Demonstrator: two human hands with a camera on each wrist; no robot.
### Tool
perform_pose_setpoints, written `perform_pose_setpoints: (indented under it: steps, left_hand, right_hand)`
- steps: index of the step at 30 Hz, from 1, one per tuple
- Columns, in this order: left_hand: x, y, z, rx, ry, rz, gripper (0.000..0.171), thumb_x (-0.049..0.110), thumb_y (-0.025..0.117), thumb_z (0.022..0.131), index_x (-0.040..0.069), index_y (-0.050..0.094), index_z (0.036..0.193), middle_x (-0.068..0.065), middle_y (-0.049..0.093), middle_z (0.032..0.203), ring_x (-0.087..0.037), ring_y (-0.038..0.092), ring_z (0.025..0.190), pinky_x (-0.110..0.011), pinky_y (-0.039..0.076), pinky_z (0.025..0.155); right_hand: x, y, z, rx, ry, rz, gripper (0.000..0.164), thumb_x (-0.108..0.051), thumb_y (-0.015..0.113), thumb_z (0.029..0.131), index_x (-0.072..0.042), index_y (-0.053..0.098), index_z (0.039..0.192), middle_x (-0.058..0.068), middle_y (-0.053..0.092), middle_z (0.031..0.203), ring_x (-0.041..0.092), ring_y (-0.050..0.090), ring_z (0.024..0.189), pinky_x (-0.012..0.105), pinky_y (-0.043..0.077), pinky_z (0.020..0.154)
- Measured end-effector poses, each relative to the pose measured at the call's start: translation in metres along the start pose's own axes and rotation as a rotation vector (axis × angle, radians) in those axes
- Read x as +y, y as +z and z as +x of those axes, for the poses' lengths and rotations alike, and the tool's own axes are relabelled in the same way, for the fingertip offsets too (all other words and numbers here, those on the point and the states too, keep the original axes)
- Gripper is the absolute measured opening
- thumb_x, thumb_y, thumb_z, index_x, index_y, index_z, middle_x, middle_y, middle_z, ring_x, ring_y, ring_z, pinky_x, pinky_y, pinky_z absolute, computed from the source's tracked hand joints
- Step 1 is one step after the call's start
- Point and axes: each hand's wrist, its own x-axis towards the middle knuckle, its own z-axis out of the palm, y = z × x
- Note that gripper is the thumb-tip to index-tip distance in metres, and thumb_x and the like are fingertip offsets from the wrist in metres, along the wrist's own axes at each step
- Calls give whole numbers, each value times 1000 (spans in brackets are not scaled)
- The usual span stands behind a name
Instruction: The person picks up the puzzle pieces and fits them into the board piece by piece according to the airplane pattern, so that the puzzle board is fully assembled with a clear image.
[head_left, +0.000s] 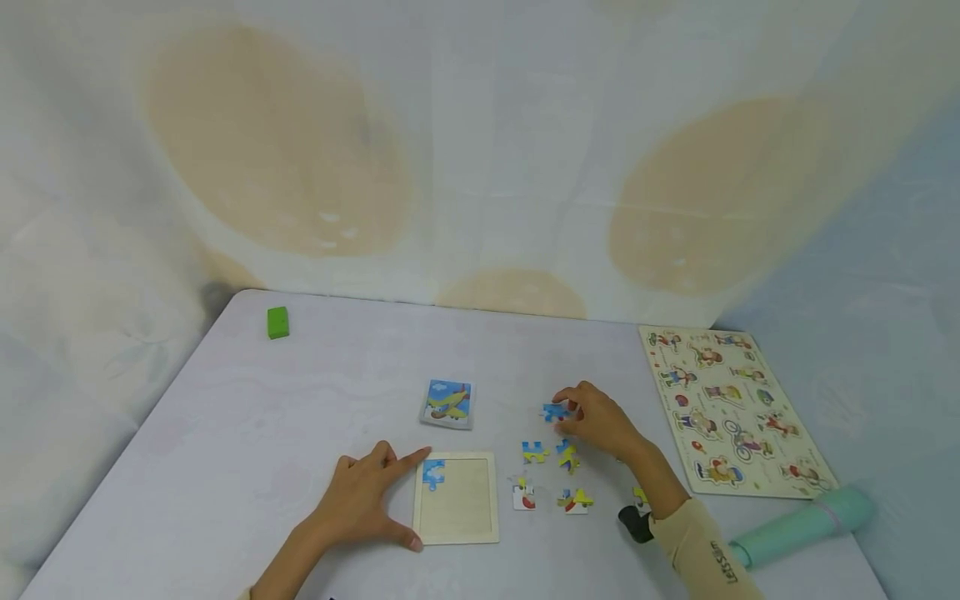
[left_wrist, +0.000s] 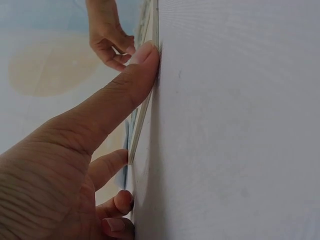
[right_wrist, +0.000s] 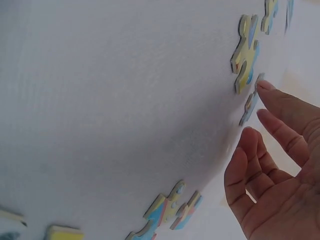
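Note:
My left hand (head_left: 360,502) spreads along the left side of a square wooden puzzle tray (head_left: 494,500). Its index fingertip touches the top left corner, its thumb the bottom left one. A blue jigsaw piece (head_left: 432,473) lies in the tray's upper left corner. Farther right, my right hand (head_left: 602,419) pinches another blue jigsaw piece (head_left: 553,412) by its edges, low over the table, thumb and index finger on opposite sides. Several loose pieces lie between tray and right hand, among them a blue-yellow piece (right_wrist: 246,55) and a red-yellow piece (head_left: 576,501).
Behind the tray lies an airplane picture card (head_left: 448,404). A green block (head_left: 277,322) sits at the back left. To the right are a large picture board (head_left: 731,408) and a rolled mint-green sheet (head_left: 806,525). A small black object (head_left: 636,525) is by the right forearm.

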Motion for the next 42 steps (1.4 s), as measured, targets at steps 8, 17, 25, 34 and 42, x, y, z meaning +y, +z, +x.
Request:
perform_pose_setpoints:
  steps: [8, 17, 25, 34, 42]
  left_hand:
    - [0, 0, 1, 6, 13, 13, 112, 81, 78, 48, 37, 48, 146, 11, 36, 91, -7, 39, 79, -37, 28, 75]
    - [1, 0, 0, 15, 19, 28, 112, 81, 78, 48, 38, 48, 146, 11, 36, 90, -6, 40, 79, -36, 28, 74]
    - [2, 1, -1, 28, 10, 24, 112, 81, 79, 46, 37, 50, 145, 11, 36, 89, -6, 39, 78, -36, 27, 74]
    - [1, 0, -1, 21, 9, 16, 112, 81, 78, 47, 38, 48, 146, 11, 36, 90, -6, 39, 79, -36, 27, 75]
    - [2, -1, -1, 17, 7, 16, 112, 80, 80, 47, 37, 48, 146, 11, 35, 90, -6, 39, 79, -36, 27, 74]
  right_hand:
    - [5, 0, 2, 9, -19, -20, 34, -16, 77, 86, -12, 68, 118, 5, 56, 100, 19, 52, 87, 33, 46, 76]
    - [4, 2, 4, 2, -7, -16, 29, -16, 77, 86, -14, 69, 113, 4, 56, 101, 20, 53, 90, 37, 49, 80]
    - [8, 4, 6, 12, -38, -6, 23, -14, 77, 86, -13, 69, 107, 5, 55, 98, 19, 52, 87, 35, 46, 78]
    - [5, 4, 6, 36, -44, -37, 20, -14, 78, 85, -11, 68, 102, 6, 57, 103, 18, 53, 85, 35, 48, 78]
    - [8, 6, 6, 29, -22, -5, 21, -16, 77, 86, -13, 66, 104, 6, 56, 104, 20, 53, 91, 38, 48, 83]
